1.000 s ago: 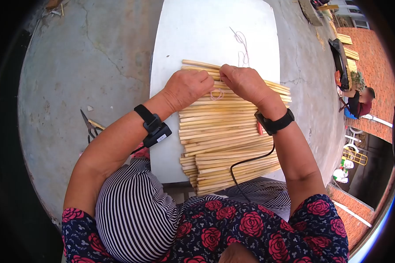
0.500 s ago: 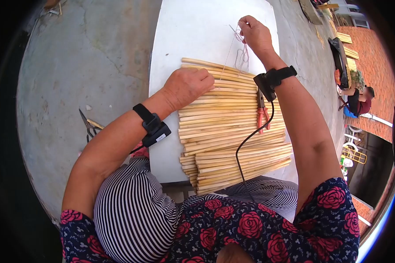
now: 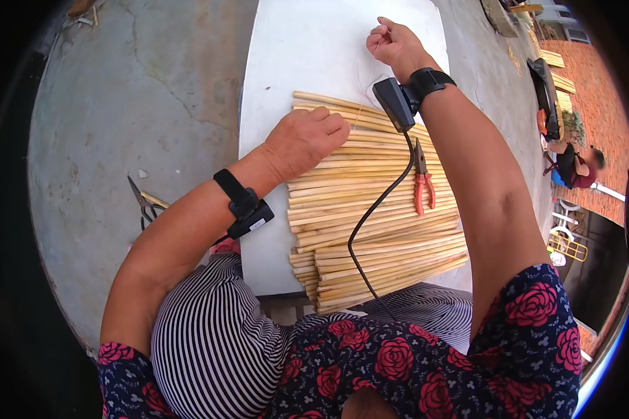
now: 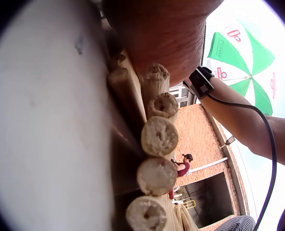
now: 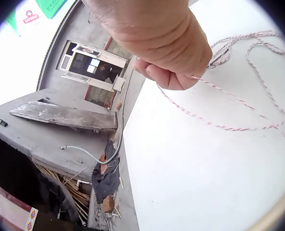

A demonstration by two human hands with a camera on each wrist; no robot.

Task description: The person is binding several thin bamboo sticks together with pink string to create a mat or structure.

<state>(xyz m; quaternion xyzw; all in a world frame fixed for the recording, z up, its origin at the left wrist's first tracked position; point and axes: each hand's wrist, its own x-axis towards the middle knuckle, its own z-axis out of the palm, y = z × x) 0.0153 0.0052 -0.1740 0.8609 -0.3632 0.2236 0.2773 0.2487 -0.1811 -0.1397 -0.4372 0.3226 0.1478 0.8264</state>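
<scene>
A mat-like row of pale, cut plant stalks point(image 3: 356, 192) lies across the white board point(image 3: 307, 49). My left hand point(image 3: 306, 142) grips stalks near the row's far end, fingers curled; its fingertips are hidden. In the left wrist view it bears down over the cut stalk ends point(image 4: 159, 136). Beyond the stalks my right hand point(image 3: 398, 50) is raised over the board and pinches a pink-and-white twine point(image 5: 234, 129). The twine runs from its fingers back towards the stalks, with more loops lying on the board. Red-handled pliers point(image 3: 419, 194) rest on the stalks.
Scissors point(image 3: 145, 202) lie on the concrete floor point(image 3: 119, 126) left of the board. A black cable point(image 3: 360, 234) from the right wrist camera crosses over the stalks. Another person point(image 3: 581, 167) sits far off to the right, by a brick wall point(image 3: 594, 91).
My right hand has gone from beside the left hand outward to the board's far part, drawing the twine along. The pliers have come into full view. My left hand stays at the stalks.
</scene>
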